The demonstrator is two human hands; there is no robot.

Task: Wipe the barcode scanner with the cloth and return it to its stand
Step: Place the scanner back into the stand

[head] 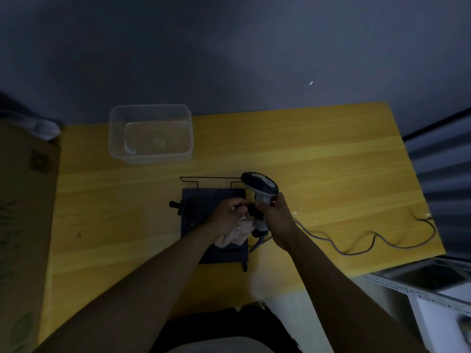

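Observation:
The barcode scanner [260,186], grey and dark with a pale handle, is upright in my right hand [276,217], which grips its handle above the right side of the stand. A crumpled pale cloth [238,233] is bunched in my left hand [226,216], whose fingers also touch a dark clip part of the stand next to the scanner's handle. The stand [201,212] is a dark flat base with a thin wire frame at its far edge, lying on the yellow table [318,161]. The scanner's grey cable [356,248] trails right across the table.
A clear plastic tub [150,133] stands at the table's far left. A cardboard box [23,212] rises along the left edge. A white shelf unit [433,289] sits lower right, past the table's corner. A dark wall lies behind.

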